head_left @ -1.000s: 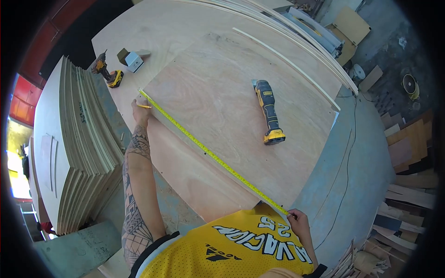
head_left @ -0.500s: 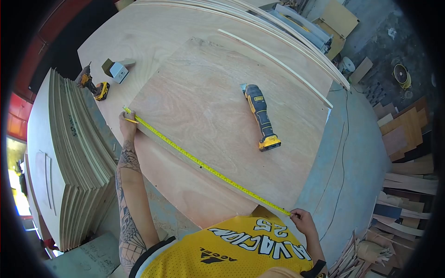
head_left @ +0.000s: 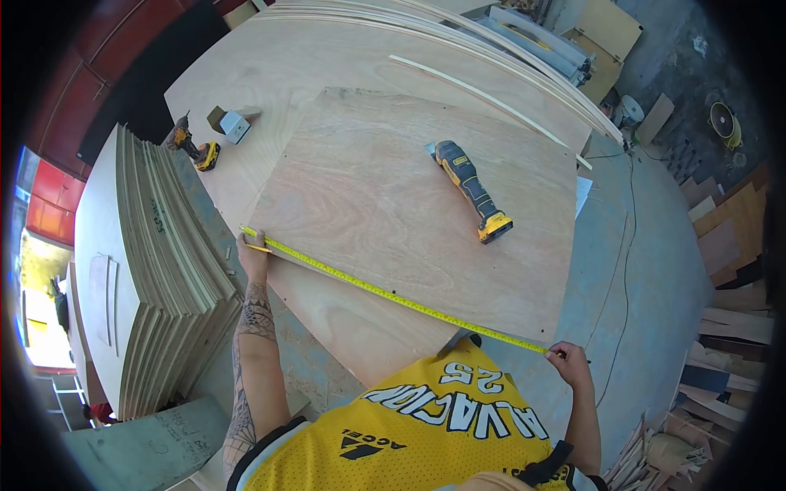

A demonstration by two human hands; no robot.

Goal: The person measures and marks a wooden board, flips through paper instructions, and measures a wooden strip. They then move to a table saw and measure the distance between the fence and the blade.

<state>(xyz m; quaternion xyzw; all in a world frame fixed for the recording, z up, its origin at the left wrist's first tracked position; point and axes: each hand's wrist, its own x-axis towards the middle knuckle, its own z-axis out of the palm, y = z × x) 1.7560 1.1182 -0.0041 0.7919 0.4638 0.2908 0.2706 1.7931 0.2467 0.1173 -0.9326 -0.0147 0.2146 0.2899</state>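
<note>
Holding tape measure (head_left: pixel 393 297), hands (head_left: pixel 571 362) apart, markings (head_left: pixel 442 314) illegible

Room between tape (head_left: pixel 368 286) and multi-tool (head_left: pixel 469 182); strip (head_left: pixel 494 105) beyond, perhaps raised

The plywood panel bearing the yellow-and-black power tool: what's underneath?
A larger plywood sheet shows past the panel's far and left edges; whatever the panel itself covers cannot be seen.
</note>
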